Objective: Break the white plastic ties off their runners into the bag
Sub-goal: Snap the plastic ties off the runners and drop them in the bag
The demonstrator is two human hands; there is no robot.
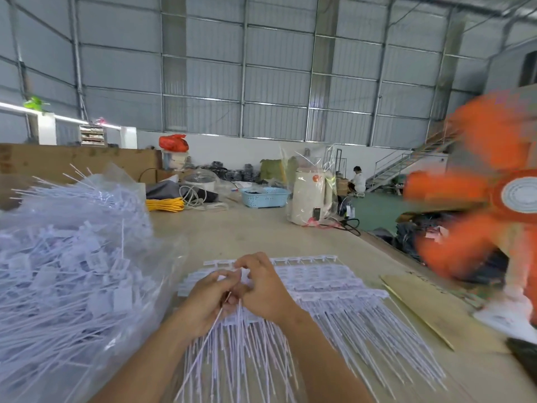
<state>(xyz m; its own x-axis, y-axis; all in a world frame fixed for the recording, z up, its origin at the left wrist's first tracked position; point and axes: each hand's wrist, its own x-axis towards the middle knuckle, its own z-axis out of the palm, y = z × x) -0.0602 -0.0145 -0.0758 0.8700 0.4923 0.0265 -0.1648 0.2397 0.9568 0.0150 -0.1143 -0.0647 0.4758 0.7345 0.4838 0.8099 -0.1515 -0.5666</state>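
Two hands meet over the racks of ties (319,289): my left hand (203,301) pinches one tie, its long tail running back toward me, while my right hand (261,289) grips the runner. The bag (87,257) lies just left of my left hand, the nearer one.

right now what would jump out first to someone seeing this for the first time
The spinning orange fan at the right edge, blurred, grabs the eye first. Next is the big clear bag on the left, heaped with loose white ties. In the middle, the left hand and right hand meet over the sheets of ties still on their runners, each pinching a white tie.
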